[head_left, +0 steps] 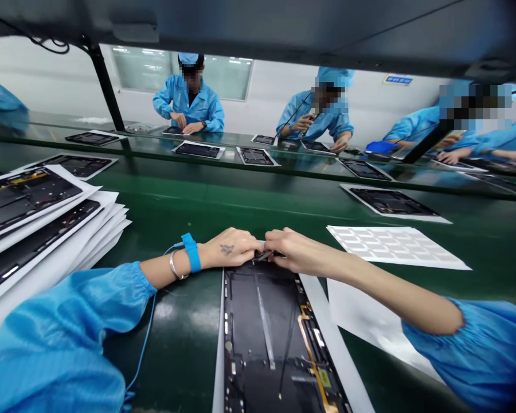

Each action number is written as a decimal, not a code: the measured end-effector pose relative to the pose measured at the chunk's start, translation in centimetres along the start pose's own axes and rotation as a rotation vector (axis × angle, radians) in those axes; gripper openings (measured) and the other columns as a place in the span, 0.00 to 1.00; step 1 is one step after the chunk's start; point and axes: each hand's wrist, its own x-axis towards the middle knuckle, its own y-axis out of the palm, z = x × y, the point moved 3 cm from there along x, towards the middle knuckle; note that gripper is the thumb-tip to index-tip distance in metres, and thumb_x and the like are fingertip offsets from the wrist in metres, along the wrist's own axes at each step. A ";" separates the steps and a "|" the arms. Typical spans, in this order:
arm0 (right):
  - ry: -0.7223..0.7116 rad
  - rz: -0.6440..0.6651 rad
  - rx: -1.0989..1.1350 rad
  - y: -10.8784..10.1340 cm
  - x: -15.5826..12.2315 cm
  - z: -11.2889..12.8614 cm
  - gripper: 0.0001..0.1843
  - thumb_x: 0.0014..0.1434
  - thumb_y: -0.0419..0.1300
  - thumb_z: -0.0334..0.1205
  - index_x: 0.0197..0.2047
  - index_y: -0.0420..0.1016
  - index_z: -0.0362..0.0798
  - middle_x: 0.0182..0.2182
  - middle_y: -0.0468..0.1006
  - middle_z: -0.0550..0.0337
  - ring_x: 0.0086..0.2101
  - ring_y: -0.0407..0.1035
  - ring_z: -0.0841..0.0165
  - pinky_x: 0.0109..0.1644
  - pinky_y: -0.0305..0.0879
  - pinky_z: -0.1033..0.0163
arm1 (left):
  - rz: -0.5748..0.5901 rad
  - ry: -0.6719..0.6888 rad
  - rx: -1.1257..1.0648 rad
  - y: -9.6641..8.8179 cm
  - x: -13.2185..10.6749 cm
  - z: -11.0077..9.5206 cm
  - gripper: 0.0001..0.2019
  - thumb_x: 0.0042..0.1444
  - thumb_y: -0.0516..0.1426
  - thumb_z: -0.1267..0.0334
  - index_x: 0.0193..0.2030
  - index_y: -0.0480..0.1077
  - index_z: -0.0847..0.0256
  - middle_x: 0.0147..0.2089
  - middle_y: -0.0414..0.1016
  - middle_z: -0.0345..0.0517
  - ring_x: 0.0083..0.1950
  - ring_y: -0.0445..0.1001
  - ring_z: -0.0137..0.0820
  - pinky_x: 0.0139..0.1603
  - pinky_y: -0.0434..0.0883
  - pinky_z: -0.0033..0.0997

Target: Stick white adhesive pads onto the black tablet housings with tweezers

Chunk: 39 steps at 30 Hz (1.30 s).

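An opened black device panel (270, 338) lies on a white sheet in front of me, its inner parts and an orange flex cable showing. Both hands meet at its far edge. My left hand (227, 248), with a blue wrist strap and a bracelet, has its fingers curled down onto the edge. My right hand (294, 250) is closed in a pinch on a thin dark tool (266, 256) whose tip touches the panel's top edge. What lies under the fingertips is hidden.
A stack of similar panels on white sheets (34, 229) sits at my left. A sheet of white stickers (391, 245) lies at the right, another panel (389, 202) beyond it. Across the green belt (241, 195), several people in blue coats work on panels.
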 end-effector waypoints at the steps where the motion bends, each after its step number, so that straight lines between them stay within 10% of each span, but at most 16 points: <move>1: -0.008 0.015 -0.022 0.0 0.1 0.1 0.09 0.57 0.54 0.24 0.33 0.70 0.47 0.34 0.71 0.56 0.36 0.68 0.64 0.41 0.56 0.59 | 0.001 0.000 0.005 0.0 0.0 0.0 0.12 0.60 0.50 0.75 0.42 0.74 0.62 0.39 0.79 0.44 0.41 0.75 0.32 0.43 0.69 0.29; 13: 0.075 0.056 -0.064 0.8 -2.4 -2.7 0.08 0.59 0.53 0.29 0.31 0.70 0.47 0.31 0.71 0.56 0.30 0.66 0.66 0.34 0.56 0.62 | 0.037 0.075 0.152 0.5 -0.1 -0.3 0.11 0.62 0.50 0.73 0.42 0.73 0.63 0.38 0.78 0.46 0.41 0.73 0.34 0.40 0.68 0.30; 19: 0.194 -0.305 0.124 2.4 -4.5 -1.5 0.12 0.61 0.52 0.30 0.41 0.77 0.47 0.32 0.74 0.55 0.35 0.70 0.64 0.39 0.64 0.60 | 0.023 0.095 0.178 0.4 0.0 -0.5 0.09 0.63 0.50 0.72 0.39 0.72 0.63 0.36 0.77 0.46 0.39 0.72 0.33 0.38 0.67 0.29; 24: 0.149 -0.337 0.186 3.8 -5.5 0.2 0.16 0.64 0.56 0.39 0.54 0.77 0.50 0.34 0.74 0.55 0.35 0.71 0.64 0.40 0.66 0.58 | 0.033 0.094 0.188 0.3 0.0 -0.6 0.10 0.64 0.49 0.72 0.39 0.72 0.63 0.37 0.77 0.46 0.39 0.71 0.33 0.38 0.68 0.30; 39: 0.220 -0.366 0.295 3.1 -5.4 -0.9 0.13 0.62 0.54 0.33 0.45 0.79 0.49 0.34 0.78 0.55 0.35 0.74 0.63 0.39 0.70 0.59 | 0.023 0.076 0.151 0.7 0.1 -0.4 0.10 0.63 0.51 0.73 0.39 0.73 0.63 0.37 0.77 0.45 0.41 0.72 0.34 0.39 0.68 0.30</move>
